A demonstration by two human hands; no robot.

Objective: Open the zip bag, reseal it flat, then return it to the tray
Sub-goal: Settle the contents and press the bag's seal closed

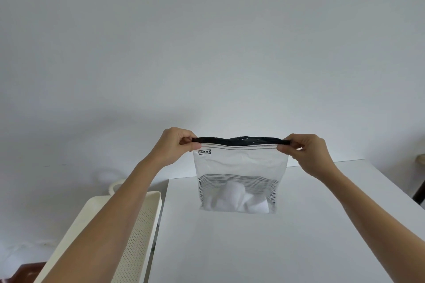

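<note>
Zip bag (240, 167) held upright in the air over the white table (253, 248), above its far half. Bag hangs straight down from the two hands; bottom edge close to the table surface, contact cannot be told.

Left hand (177, 147): fingers closed in a pinch on the top left corner of the bag, at the end of the black zip strip (239, 140). Thumb lies on the near face, just above the printed logo (204, 152).

Right hand (303, 151): fingers closed in a pinch on the top right corner, at the other end of the strip. Both grips sit at the same height, so the top edge runs level between them.

Strip bows away slightly in the middle, where the far lip shows behind the near one; whether the seal is open there cannot be told for certain.

Bag body clear, with thin dark stripes (239, 181) across the lower half. White crumpled contents (236, 200) sit at the bottom.

Cream perforated tray (142, 225) stands to the left of the table, near side, partly covered by the left forearm. Bag is well apart from the tray, to its right and farther off.
</note>
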